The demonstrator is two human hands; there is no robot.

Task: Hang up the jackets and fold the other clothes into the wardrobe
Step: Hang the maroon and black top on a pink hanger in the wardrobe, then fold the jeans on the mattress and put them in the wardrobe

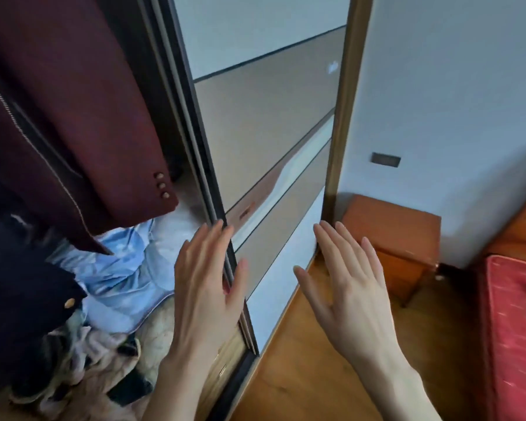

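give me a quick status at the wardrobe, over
Left hand and right hand open, holding nothing. Maroon jacket hanging inside; blue clothes heaped below. Sliding door between hands, partly open.

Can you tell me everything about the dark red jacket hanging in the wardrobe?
The dark red jacket hangs inside the open wardrobe, at the upper left of the view. It looks like thick, matte cloth. A metal zip runs slanting down its front, and three small round brass-coloured buttons sit in a row near the cuff of its sleeve. Its top and hanger are out of view. Its lower edge hangs just above a crumpled light blue garment. Neither hand touches it.
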